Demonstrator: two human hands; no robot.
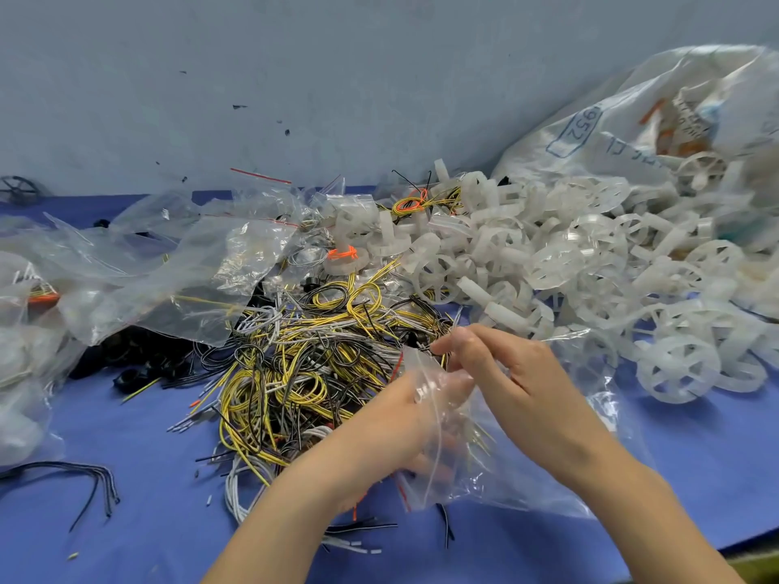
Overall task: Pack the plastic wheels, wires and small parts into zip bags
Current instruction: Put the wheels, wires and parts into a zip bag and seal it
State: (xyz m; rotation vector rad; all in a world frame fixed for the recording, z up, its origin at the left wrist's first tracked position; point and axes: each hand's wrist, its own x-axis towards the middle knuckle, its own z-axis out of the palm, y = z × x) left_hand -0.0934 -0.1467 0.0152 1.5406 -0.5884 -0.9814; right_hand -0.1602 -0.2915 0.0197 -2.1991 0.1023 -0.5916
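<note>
The blue table cover (126,520) runs back to a grey-blue wall (295,78), and bare cloth shows only along the near edge, at the lower left and lower right; the middle and rear are crowded. A tangle of yellow, black and white wires (303,356) fills the centre, a heap of translucent plastic wheels (569,255) spreads across the right, and loose and filled zip bags (177,263) pile up at the left. Both hands meet just in front of the wire tangle. The left hand (392,432) grips a clear zip bag (463,448) from behind its red-striped mouth, fingers closed on the film. The right hand (501,373) pinches at the bag's upper edge, thumb and forefinger together beside a small dark part; whether it holds that part or only the plastic cannot be told. The wheels lie just right of that hand. A large sack (657,120) slumps behind the wheels, printed upside down with "1952" in a blue frame; its other lettering is unreadable.
</note>
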